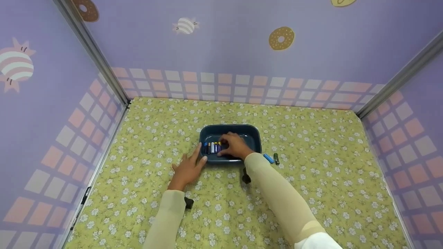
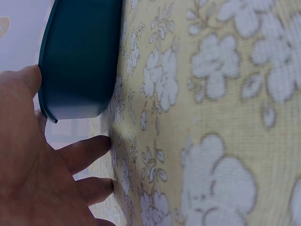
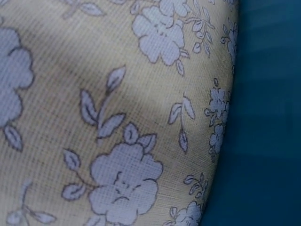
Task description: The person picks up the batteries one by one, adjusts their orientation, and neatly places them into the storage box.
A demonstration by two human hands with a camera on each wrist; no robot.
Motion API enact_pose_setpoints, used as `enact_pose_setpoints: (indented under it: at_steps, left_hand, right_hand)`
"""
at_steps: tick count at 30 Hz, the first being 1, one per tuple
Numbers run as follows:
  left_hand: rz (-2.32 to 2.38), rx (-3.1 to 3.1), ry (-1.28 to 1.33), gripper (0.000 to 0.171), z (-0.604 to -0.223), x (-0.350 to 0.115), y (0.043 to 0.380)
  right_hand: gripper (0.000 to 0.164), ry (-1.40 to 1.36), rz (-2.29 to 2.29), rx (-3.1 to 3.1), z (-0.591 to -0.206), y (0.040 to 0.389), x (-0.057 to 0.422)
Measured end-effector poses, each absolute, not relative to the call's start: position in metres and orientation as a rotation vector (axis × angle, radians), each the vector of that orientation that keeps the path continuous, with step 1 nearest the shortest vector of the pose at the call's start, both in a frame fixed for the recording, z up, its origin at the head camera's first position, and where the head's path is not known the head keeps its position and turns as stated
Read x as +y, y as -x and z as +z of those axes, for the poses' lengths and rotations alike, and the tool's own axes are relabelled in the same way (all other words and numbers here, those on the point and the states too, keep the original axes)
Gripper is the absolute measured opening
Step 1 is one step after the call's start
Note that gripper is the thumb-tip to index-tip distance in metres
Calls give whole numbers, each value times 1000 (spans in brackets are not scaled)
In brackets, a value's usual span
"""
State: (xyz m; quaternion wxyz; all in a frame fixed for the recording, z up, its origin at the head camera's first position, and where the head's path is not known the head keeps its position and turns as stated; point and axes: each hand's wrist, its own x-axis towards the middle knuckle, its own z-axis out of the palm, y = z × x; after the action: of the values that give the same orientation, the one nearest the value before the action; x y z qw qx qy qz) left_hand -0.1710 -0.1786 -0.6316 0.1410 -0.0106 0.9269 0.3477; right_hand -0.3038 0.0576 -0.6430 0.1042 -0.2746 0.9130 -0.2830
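A dark teal plastic basin (image 1: 254, 133) sits on the flowered cloth, with a row of several small batteries (image 1: 212, 148) lying side by side in its left part. My right hand (image 1: 236, 146) reaches into the basin and pinches a battery at the row's right end between thumb and fingers. At the basin's near left corner, my left hand (image 1: 188, 169) has its fingers spread, with the thumb against the rim. The left wrist view shows other fingers (image 2: 87, 153) reaching down to the cloth beside the basin wall. In the right wrist view the right hand is hidden.
Right of the basin, a blue battery (image 1: 268, 158) and a dark green battery (image 1: 276, 158) lie on the flowered tablecloth (image 1: 328, 173). Purple printed walls (image 1: 228, 45) enclose the table at the back and on both sides.
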Motion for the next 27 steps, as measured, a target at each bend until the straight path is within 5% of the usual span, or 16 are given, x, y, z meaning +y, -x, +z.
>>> enact_pose_setpoints:
  at_steps: [27]
  left_hand:
    - [983,2682,66,70,-632,-177,173]
  right_hand:
    - [66,815,-1156,2603,-602,302,90]
